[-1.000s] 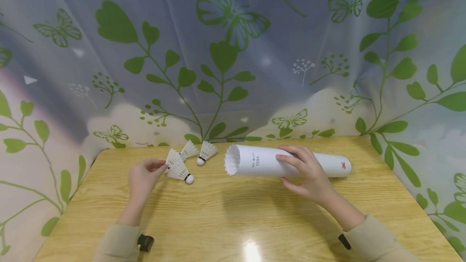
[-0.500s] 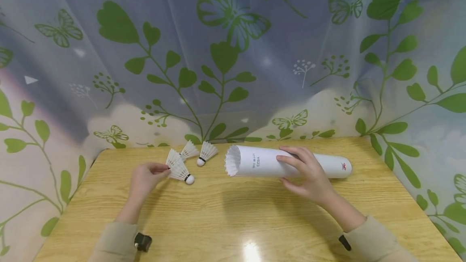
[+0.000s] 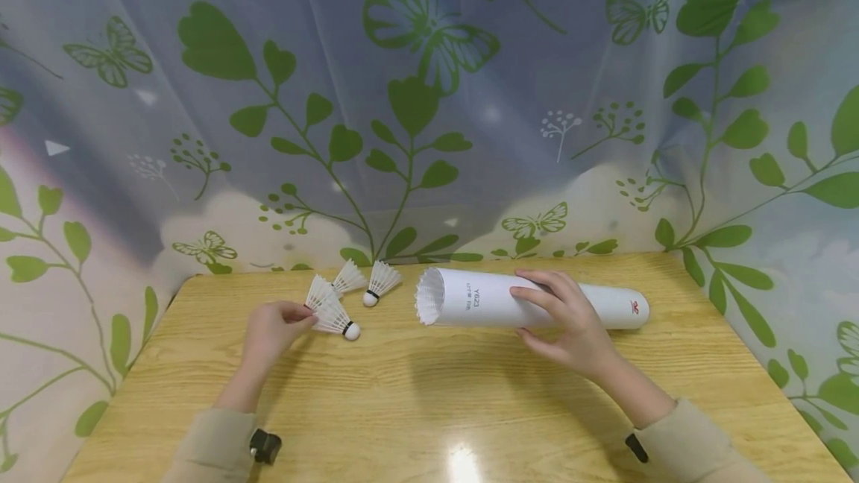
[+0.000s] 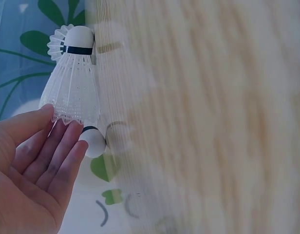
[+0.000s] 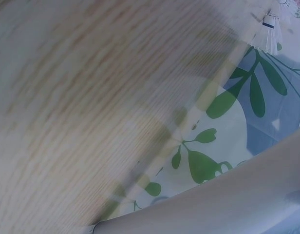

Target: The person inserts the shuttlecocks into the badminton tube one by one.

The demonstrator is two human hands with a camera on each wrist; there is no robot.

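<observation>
My left hand [image 3: 271, 334] pinches the skirt edge of a white shuttlecock [image 3: 335, 317] with thumb and fingertips. Its round white base points right and toward me. In the left wrist view the thumb and fingers meet the rim of the shuttlecock's skirt [image 4: 71, 90]. Just behind it lies another shuttlecock [image 3: 319, 288], partly covered. My right hand [image 3: 570, 315] grips a long white tube [image 3: 479, 297] lying on its side, thumb on the near side, fingers over the top. The tube's left end shows a frilled white shuttlecock skirt [image 3: 427, 297].
Two more shuttlecocks, one upright-skirted at the back [image 3: 350, 276] and one to its right [image 3: 381, 282], lie near the table's rear edge. A printed curtain [image 3: 456, 192] hangs directly behind the wooden table [image 3: 376, 401].
My left hand has shifted slightly right and toward me along the skirt, and the front shuttlecock has moved a little right. The right hand and the tube have stayed practically still.
</observation>
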